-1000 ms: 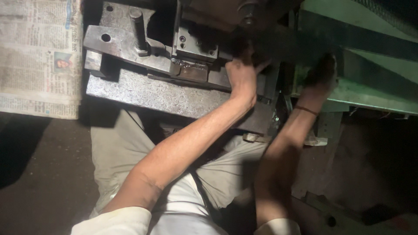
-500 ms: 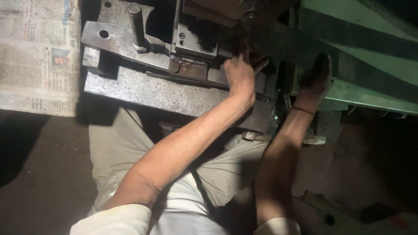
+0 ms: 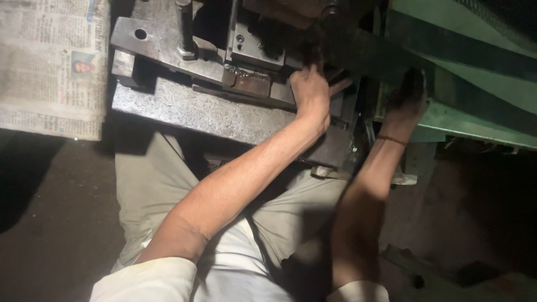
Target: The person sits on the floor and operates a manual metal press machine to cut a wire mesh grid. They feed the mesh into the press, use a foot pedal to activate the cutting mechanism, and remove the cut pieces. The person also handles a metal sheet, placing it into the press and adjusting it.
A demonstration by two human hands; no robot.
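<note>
A dim workshop is seen from above, with a dark floor (image 3: 50,235) below and a sheet of newspaper (image 3: 50,67) laid at the upper left, just beside a heavy steel press. The thick steel base plate (image 3: 224,114) of the press carries a die set (image 3: 246,56) with an upright guide post (image 3: 184,28) near its left end. The left hand (image 3: 310,92) is set at the right end of the die set, fingers curled against the tooling where a dark metal strip (image 3: 386,56) enters; whether anything is pinched between the fingers cannot be told in the gloom. The right hand (image 3: 408,95) is laid on that strip, well apart from the left, beside the green machine frame (image 3: 464,120), and appears closed over the strip's edge, though shadow hides the grip. The strip is thus held between both hands, running up and to the right across the frame. For the feed to be done well, the strip should probably be kept flat and square to the die, and the fingers kept outside the punch area before any stroke is made.
</note>
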